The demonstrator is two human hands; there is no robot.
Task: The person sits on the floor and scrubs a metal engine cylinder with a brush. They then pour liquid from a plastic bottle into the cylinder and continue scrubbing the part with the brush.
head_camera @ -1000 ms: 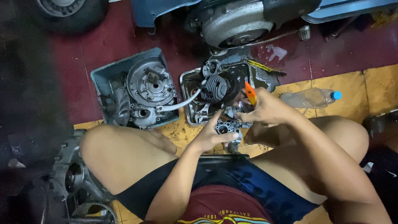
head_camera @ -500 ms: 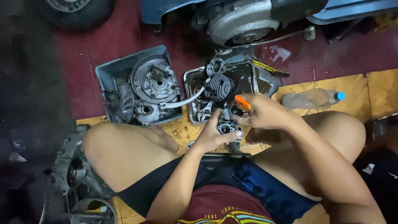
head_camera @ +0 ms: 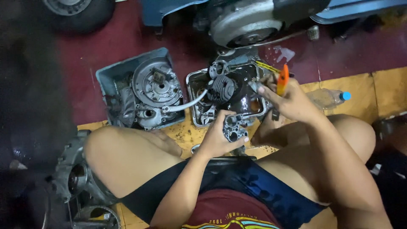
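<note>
While the left hand [head_camera: 218, 138] grips the small metal carb body [head_camera: 234, 128] over the lap, the right hand [head_camera: 288, 99] is closed on an orange-handled tool [head_camera: 282, 79] above the oily tray [head_camera: 193, 91] of engine parts. I'd keep the body steady and bring the tool in square so nothing slips.

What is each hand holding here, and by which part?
The left hand grips a small grey metal engine part around its lower body. The right hand holds an orange-handled tool by its handle; its working end is hidden.
</note>
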